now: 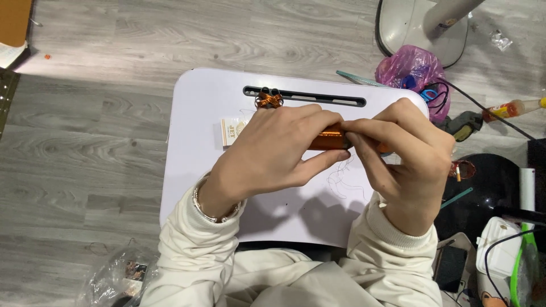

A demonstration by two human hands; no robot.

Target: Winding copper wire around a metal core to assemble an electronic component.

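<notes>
Over a white lap desk [199,170], the left hand [273,153] and right hand [404,165] each grasp one end of a shiny copper-coloured ribbon roll [329,139], best held level and taut.

We saw bright, even overhead light; soft shadows fell under both wrists onto the white worktop [210,170]; focus stayed sharp.

Head view, steeply down, close above lap desk [193,96]

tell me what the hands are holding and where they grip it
Both hands hold a shiny copper-orange roll: the left hand grips its left end, the right hand its right end with the fingers.
</notes>
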